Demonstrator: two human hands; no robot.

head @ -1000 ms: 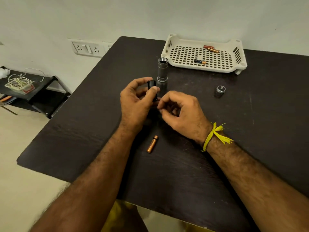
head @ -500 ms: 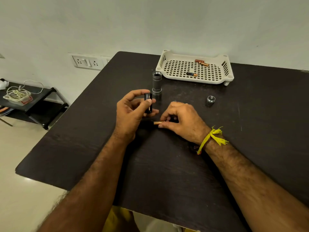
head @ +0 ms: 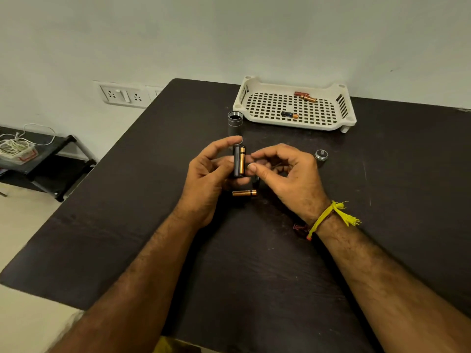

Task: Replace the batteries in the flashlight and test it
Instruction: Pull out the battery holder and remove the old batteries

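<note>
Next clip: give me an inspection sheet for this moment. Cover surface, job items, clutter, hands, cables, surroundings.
Surface: dark table, scuffed.
Job's things: black battery holder with one copper battery seated; a loose battery on the table below the hands; flashlight body upright, open at the top; end cap apart, to the right.
Clutter: white tray holding three batteries.
Hands: left hand grips the holder; right hand beside the seated battery, fingers curled, contact unclear.
Cables: white cord bundle on a low black stand.
Surroundings: wall socket panel, pale wall.
</note>
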